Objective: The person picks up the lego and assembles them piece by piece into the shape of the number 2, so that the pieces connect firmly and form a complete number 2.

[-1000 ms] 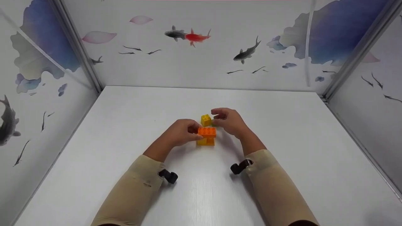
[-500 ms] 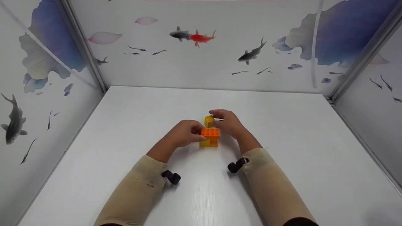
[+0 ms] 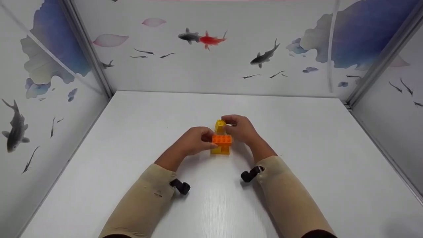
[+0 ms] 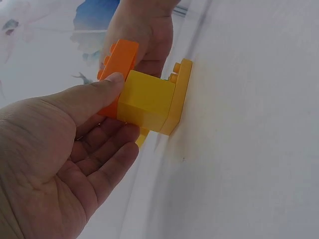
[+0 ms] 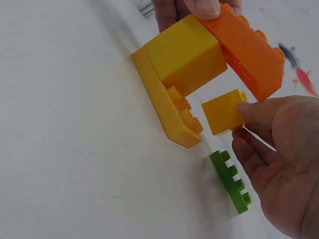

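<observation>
My left hand (image 3: 197, 141) grips a small brick stack near the middle of the table, its thumb on the orange brick (image 3: 221, 140) at the top. Below that sits a yellow brick (image 4: 147, 97), set on one end of a flat yellow-orange plate (image 5: 154, 89). Just behind the stack, my right hand (image 3: 243, 129) pinches a smaller yellow brick (image 5: 223, 112) between thumb and fingers. In the right wrist view this brick is apart from the stack, near the plate's bare studs.
A flat green brick (image 5: 229, 184) lies on the white table (image 3: 297, 148) by the right hand. White walls (image 3: 211, 72) printed with fish stand at the back and both sides.
My right hand has closed in on the smaller yellow brick, now pinches it and has raised it slightly. My left hand keeps its hold on the stack. The head view shifted a little.
</observation>
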Available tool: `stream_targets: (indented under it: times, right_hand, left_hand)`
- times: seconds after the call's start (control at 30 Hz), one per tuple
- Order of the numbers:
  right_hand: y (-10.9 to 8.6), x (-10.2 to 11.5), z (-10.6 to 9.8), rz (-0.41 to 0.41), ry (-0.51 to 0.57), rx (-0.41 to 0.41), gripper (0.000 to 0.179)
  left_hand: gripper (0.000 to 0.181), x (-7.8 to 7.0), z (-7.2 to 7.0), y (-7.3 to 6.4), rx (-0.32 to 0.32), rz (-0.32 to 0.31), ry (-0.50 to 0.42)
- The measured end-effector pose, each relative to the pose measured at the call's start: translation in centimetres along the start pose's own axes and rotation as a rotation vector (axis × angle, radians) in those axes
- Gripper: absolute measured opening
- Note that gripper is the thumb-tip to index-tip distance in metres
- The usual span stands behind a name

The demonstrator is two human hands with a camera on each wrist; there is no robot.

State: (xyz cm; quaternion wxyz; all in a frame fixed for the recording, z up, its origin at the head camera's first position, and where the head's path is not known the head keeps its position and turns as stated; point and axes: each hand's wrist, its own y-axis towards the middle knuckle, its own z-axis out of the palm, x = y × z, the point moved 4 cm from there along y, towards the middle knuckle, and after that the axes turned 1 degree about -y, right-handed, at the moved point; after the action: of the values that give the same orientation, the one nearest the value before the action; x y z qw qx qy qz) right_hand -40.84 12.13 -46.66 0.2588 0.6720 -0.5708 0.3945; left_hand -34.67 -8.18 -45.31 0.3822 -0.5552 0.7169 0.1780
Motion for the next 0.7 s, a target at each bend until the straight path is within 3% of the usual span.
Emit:
stream_targets:
  times: [0.4,0.7]
  right_hand:
    - [-3.1,1.2,-2.7,-0.123,0.020,-0.041,0.042]
    - [-5.5,1.7,-5.0,-0.175,-0.011,-0.049,0.040]
  left_hand:
    - [0.036,0.2,0.4,0.2,0.002,0.069,0.020]
    - [0.035,0.0,0.3,0.1,-0.007,0.066,0.009]
